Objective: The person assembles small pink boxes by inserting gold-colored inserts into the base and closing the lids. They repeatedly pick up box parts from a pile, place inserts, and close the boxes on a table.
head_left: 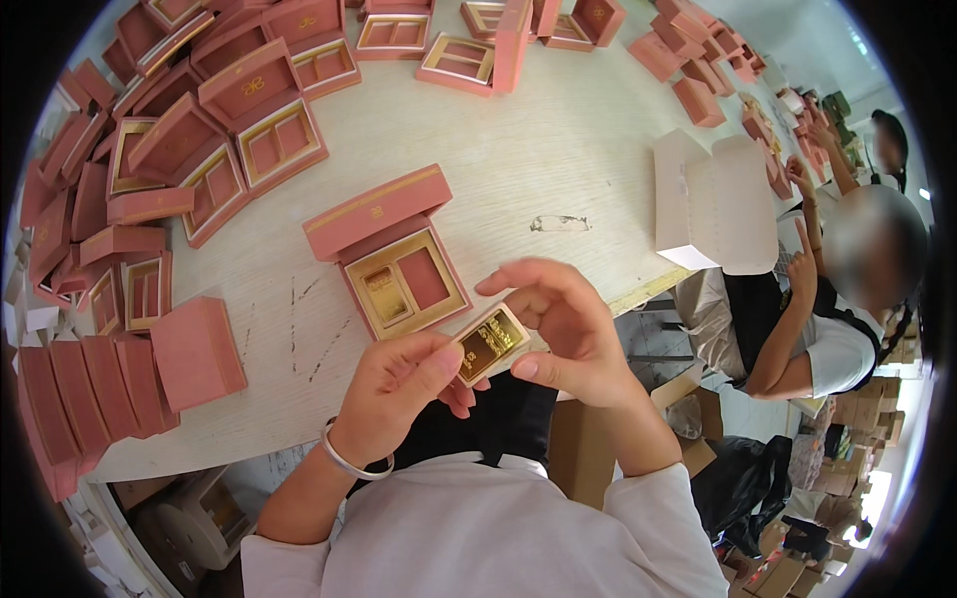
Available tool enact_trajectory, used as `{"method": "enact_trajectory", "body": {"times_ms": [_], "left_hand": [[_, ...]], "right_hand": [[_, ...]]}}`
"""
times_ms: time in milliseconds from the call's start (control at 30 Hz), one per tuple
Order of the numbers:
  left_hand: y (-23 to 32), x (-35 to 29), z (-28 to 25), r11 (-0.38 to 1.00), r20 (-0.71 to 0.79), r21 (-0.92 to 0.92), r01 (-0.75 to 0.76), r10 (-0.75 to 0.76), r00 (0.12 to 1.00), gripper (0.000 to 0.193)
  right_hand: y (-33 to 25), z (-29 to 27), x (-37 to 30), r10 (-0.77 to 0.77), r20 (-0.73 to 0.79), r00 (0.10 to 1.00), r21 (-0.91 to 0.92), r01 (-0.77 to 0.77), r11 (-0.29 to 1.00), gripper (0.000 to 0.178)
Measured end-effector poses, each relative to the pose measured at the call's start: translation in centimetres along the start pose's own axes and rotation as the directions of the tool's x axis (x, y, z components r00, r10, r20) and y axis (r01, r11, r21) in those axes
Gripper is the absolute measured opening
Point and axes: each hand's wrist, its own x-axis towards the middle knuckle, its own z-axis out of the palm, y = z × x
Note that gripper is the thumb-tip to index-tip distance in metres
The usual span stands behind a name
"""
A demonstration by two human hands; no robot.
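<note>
Between the thumb and fingers of my left hand (pixel 397 384) is a small rectangular compact (pixel 493 346) with a shiny gold face and a pale rim, held tilted over the table's near edge. My right hand (pixel 568 334) is curved around its far end, fingers and thumb apart; whether the thumb touches the rim I cannot tell. Just beyond my hands lies an open pink gift box (pixel 377 214) with its lid tipped back. A similar gold piece (pixel 383 295) fills its left compartment. The right compartment (pixel 426 276) shows bare pink lining.
Several open pink boxes (pixel 254 120) crowd the left and far side of the table (pixel 558 149). Closed pink boxes (pixel 194 349) stand at the near left. A white carton (pixel 713 204) sits at the right edge, close to a seated person (pixel 837 329). More cartons (pixel 862 409) are stacked behind.
</note>
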Motion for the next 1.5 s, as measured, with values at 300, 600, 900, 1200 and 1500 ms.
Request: {"method": "enact_trajectory", "body": {"times_ms": [300, 600, 900, 1200, 1500], "left_hand": [[-2.2, -0.4, 0.8, 0.954, -0.139, 0.291, -0.068, 0.113, 0.984, 0.021], [1.9, -0.1, -5.1, 0.694, -0.448, 0.71, -0.121, 0.578, 0.682, 0.057], [1.9, 2.6, -7.9, 0.71, -0.321, 0.703, 0.032, 0.277, 0.906, 0.063], [1.3, 2.7, -8.3, 0.696, -0.278, 0.717, -0.049, 0.349, 0.895, 0.067], [1.8, 2.6, -7.7, 0.68, -0.269, 0.732, -0.042, 0.345, 0.899, 0.069]], "right_hand": [[1.1, 1.3, -1.0, -0.308, 0.18, 0.934, -0.84, 0.309, 0.447, 0.047], [3.7, -0.6, 4.6, -0.093, 0.422, 0.902, -0.804, 0.42, 0.422, 0.046], [1.5, 0.4, 6.2, 0.119, 0.421, 0.899, -0.833, 0.331, 0.443, 0.038], [-0.1, 2.3, 7.0, 0.284, 0.391, 0.875, -0.9, 0.298, 0.319, 0.025], [0.6, 0.9, 7.4, 0.285, 0.396, 0.873, -0.859, 0.243, 0.451, 0.039]]}}
